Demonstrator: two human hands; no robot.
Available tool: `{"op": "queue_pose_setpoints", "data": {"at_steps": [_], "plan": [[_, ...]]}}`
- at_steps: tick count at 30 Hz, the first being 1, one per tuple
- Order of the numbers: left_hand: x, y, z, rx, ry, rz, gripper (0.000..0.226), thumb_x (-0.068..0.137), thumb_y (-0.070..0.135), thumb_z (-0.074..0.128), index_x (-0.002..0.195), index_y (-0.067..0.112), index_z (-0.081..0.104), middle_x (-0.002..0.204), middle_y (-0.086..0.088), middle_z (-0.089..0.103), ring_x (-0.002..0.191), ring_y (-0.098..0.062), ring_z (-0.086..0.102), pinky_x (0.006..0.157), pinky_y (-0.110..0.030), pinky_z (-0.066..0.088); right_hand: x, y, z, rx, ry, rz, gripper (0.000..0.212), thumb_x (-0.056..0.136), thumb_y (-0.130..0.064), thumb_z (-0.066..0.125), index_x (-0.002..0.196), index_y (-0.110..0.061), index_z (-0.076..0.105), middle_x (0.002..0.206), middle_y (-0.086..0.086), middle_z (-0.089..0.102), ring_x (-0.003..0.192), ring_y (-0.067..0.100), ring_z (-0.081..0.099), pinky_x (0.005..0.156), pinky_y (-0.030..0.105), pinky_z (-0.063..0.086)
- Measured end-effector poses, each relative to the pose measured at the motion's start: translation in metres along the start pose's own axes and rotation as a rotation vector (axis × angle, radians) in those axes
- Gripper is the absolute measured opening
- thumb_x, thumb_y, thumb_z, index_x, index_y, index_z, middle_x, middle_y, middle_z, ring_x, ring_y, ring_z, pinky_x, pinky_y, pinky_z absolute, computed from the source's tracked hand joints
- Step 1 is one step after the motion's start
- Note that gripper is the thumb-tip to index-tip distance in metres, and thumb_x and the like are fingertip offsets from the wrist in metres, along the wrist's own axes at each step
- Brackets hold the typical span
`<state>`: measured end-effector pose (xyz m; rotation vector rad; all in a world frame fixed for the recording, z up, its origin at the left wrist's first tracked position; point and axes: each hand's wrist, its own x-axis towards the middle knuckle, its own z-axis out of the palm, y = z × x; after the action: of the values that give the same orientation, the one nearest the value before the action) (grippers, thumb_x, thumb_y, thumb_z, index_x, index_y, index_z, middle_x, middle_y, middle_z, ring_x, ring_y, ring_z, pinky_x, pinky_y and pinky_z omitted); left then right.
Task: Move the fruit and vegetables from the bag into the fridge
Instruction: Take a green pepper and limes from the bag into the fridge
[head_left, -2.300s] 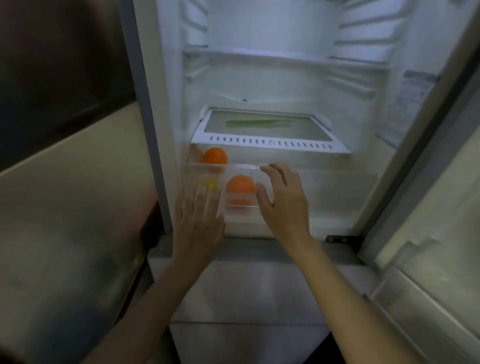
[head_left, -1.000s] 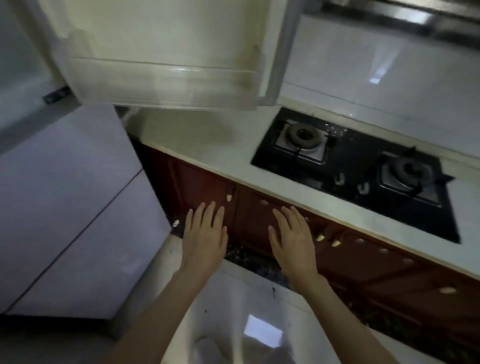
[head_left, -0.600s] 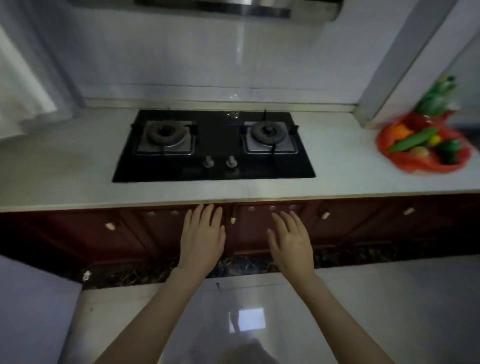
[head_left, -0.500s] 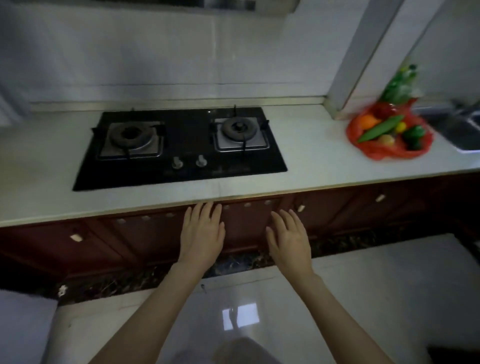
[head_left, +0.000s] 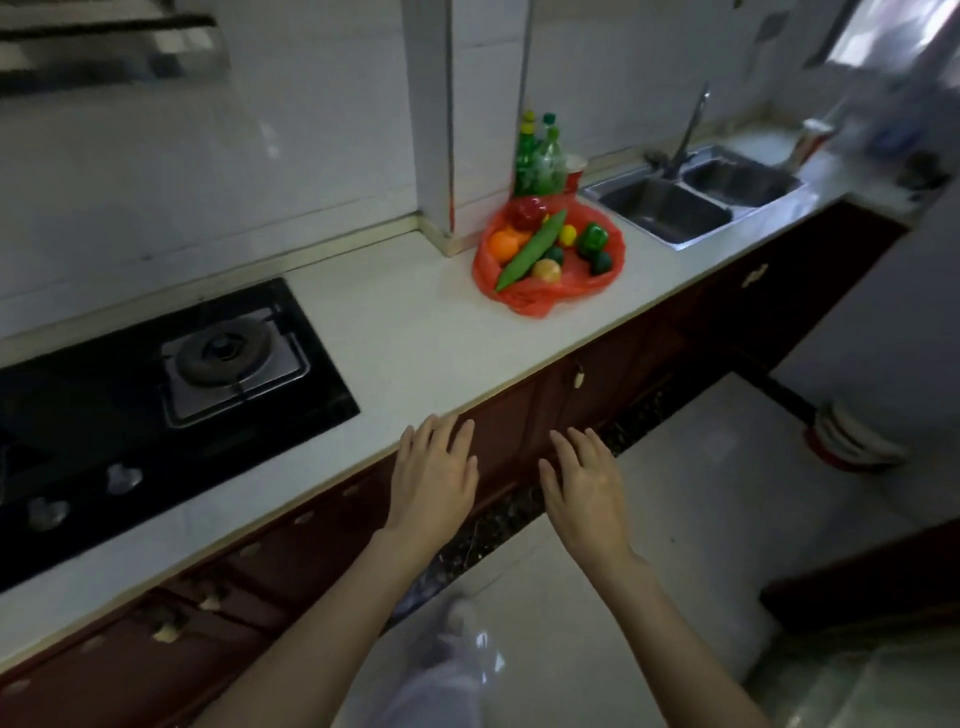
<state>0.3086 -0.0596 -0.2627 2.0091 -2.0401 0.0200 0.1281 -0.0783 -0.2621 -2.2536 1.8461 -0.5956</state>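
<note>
Produce now fills your view: you have turned from the fridge, and the red bag (head_left: 545, 265) of fruit and vegetables sits on the worktop (head_left: 415, 332) beside the sink (head_left: 691, 200). Your left hand (head_left: 434, 483) and right hand (head_left: 584, 488) hover released, empty, well short of it.

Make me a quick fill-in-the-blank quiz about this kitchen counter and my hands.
1. The fruit and vegetables lie in a ____ plastic bag.
2. The bag sits between the gas stove and the ____.
3. The left hand and right hand hold ____.

Missing words: red; sink; nothing
</note>
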Motion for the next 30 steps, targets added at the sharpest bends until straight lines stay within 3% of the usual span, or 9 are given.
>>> {"op": "queue_pose_setpoints", "data": {"at_steps": [8, 16, 21, 25, 30], "plan": [[0.174, 0.052, 0.043, -0.097, 0.044, 0.14, 0.038, 0.084, 0.02, 0.064, 0.12, 0.01, 0.061, 0.123, -0.011, 0.061, 0.117, -0.032, 0.054, 0.1, -0.049, 0.041, 0.142, 0.088, -0.016, -0.098, 0.001, 0.096, 0.047, 0.1, -0.036, 0.036, 0.142, -0.014, 0.04, 0.146, 0.008, 0.041, 0.141, 0.023, 0.026, 0.116, 0.032, 0.016], [0.3, 0.09, 0.086, -0.076, -0.023, 0.214, 0.036, 0.084, 0.018, 0.062, 0.118, 0.007, 0.061, 0.12, -0.014, 0.06, 0.113, -0.033, 0.054, 0.097, -0.047, 0.043, 0.245, 0.167, -0.018, -0.093, -0.032, 0.153, 0.045, 0.1, -0.032, 0.04, 0.139, -0.01, 0.044, 0.141, 0.01, 0.047, 0.137, 0.024, 0.033, 0.115, 0.032, 0.022], [0.362, 0.112, 0.119, -0.071, -0.058, 0.119, 0.037, 0.08, 0.015, 0.066, 0.115, 0.006, 0.062, 0.12, -0.014, 0.061, 0.112, -0.033, 0.056, 0.096, -0.047, 0.045, 0.314, 0.216, -0.008, -0.079, -0.07, 0.084, 0.043, 0.099, -0.029, 0.045, 0.135, -0.007, 0.049, 0.136, 0.012, 0.052, 0.133, 0.026, 0.04, 0.114, 0.035, 0.029], [0.414, 0.13, 0.142, -0.068, -0.051, 0.011, 0.037, 0.082, 0.016, 0.064, 0.118, 0.007, 0.061, 0.122, -0.014, 0.06, 0.116, -0.033, 0.054, 0.099, -0.048, 0.042, 0.381, 0.255, -0.001, -0.07, 0.027, -0.081, 0.033, 0.084, -0.014, 0.068, 0.113, 0.001, 0.065, 0.109, 0.016, 0.068, 0.106, 0.033, 0.062, 0.095, 0.041, 0.049], [0.464, 0.149, 0.155, -0.023, -0.02, -0.146, 0.035, 0.084, 0.019, 0.061, 0.116, 0.005, 0.063, 0.118, -0.016, 0.062, 0.112, -0.033, 0.058, 0.092, -0.045, 0.047, 0.457, 0.291, 0.005, -0.03, -0.039, -0.221, 0.033, 0.085, -0.016, 0.068, 0.114, 0.0, 0.065, 0.109, 0.016, 0.068, 0.106, 0.033, 0.062, 0.095, 0.042, 0.049]]}}
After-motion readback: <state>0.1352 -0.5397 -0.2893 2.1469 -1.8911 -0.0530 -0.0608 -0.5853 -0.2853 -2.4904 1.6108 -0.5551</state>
